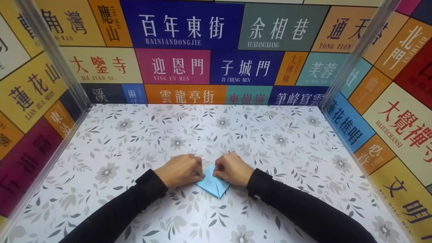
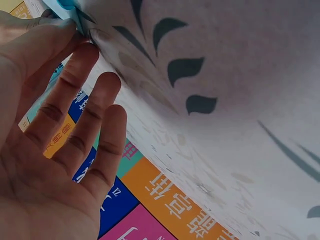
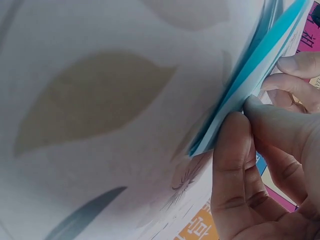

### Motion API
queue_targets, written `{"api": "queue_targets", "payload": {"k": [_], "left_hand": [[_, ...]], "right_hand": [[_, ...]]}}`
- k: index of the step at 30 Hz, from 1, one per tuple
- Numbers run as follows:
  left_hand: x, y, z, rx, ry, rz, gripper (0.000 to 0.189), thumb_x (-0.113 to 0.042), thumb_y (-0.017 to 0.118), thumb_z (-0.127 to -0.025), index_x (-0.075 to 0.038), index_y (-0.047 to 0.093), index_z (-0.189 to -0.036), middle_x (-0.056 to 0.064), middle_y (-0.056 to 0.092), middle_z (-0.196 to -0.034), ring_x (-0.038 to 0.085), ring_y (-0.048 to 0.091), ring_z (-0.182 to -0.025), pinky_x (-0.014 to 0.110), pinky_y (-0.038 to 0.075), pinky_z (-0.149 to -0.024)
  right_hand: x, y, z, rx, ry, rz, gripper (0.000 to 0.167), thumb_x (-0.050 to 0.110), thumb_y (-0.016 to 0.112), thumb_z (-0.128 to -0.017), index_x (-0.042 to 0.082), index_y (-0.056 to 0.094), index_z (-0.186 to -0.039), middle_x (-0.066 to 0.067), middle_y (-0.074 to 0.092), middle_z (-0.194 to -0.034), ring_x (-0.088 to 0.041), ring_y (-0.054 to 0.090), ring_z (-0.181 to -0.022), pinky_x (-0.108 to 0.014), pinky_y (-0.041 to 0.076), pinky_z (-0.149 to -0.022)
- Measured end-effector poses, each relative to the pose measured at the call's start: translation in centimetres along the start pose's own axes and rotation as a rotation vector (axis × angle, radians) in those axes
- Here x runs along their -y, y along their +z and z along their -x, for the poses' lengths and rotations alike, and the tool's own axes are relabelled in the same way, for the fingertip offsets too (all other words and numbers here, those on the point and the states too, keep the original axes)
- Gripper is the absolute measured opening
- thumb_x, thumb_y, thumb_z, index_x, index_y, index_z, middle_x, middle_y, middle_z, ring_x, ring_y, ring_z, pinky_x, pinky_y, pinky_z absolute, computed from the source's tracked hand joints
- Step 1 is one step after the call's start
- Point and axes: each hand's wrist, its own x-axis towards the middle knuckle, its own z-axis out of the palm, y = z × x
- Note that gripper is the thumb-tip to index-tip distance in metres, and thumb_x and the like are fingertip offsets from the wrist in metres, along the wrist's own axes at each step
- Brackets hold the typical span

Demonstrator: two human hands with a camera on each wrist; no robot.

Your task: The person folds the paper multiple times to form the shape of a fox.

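A small piece of light blue folded paper (image 1: 213, 186) lies on the table, with a corner pointing toward me and a fold line running up from it. My left hand (image 1: 182, 170) pinches its left edge between thumb and index finger. In the left wrist view the other fingers (image 2: 111, 131) of that hand spread loosely, and only a bit of the paper (image 2: 64, 4) shows. My right hand (image 1: 234, 168) pinches the paper on its right side. Close up in the right wrist view, the paper's layered edge (image 3: 245, 85) stands slightly apart, thumb and index finger at it. Fingers cover the side corners.
A white tabletop (image 1: 141, 209) with grey flowers and leaves spreads around the hands. Colourful panels with Chinese lettering (image 1: 182, 25) rise behind it and along both sides. Clear edge strips (image 1: 357, 50) run up at the corners.
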Motion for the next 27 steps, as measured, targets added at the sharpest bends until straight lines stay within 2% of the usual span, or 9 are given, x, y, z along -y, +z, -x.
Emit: {"api": "queue_targets", "payload": {"k": [4,10,18,23,27], "left_hand": [[-0.1,0.2,-0.1,-0.004,-0.011,0.014,0.009,-0.022,0.091,-0.100,-0.016,0.093,-0.106,0.000,0.084,-0.106,0.023,0.078,-0.096,0.041,0.067,-0.089],[-0.2,0.2,1.0,-0.003,-0.028,0.019,0.010,-0.021,0.092,-0.099,-0.017,0.094,-0.108,-0.001,0.085,-0.106,0.023,0.079,-0.098,0.042,0.067,-0.091],[-0.5,0.0,1.7,-0.013,0.002,-0.009,0.008,-0.020,0.090,-0.101,-0.016,0.094,-0.107,0.000,0.084,-0.105,0.023,0.080,-0.095,0.041,0.068,-0.089],[-0.6,0.2,2.5,-0.014,0.026,-0.057,0.008,-0.020,0.089,-0.102,-0.015,0.093,-0.107,0.001,0.083,-0.103,0.022,0.078,-0.091,0.039,0.066,-0.085],[-0.7,0.4,2.9,-0.024,0.037,-0.052,0.008,-0.019,0.089,-0.101,-0.015,0.093,-0.108,0.000,0.083,-0.103,0.021,0.077,-0.090,0.039,0.066,-0.085]], "right_hand": [[-0.1,0.0,0.1,-0.009,-0.011,-0.002,0.014,0.008,0.094,-0.095,0.008,0.085,-0.085,-0.005,0.084,-0.079,-0.009,0.066,-0.067,-0.022,0.053,-0.067],[-0.1,0.1,0.1,-0.003,-0.006,0.005,0.014,0.010,0.094,-0.096,0.009,0.085,-0.085,-0.005,0.084,-0.079,-0.010,0.066,-0.068,-0.024,0.054,-0.068],[0.0,0.0,0.1,0.002,0.023,-0.005,0.015,0.010,0.094,-0.096,0.009,0.084,-0.084,-0.004,0.082,-0.078,-0.006,0.063,-0.067,-0.024,0.054,-0.067],[0.2,0.1,0.1,0.001,0.021,-0.004,0.015,0.010,0.095,-0.096,0.009,0.084,-0.085,-0.004,0.083,-0.079,-0.009,0.065,-0.067,-0.025,0.055,-0.067],[0.3,0.3,0.2,0.000,0.021,0.000,0.015,0.010,0.094,-0.096,0.009,0.084,-0.085,-0.004,0.083,-0.079,-0.009,0.065,-0.068,-0.025,0.054,-0.068]]}}
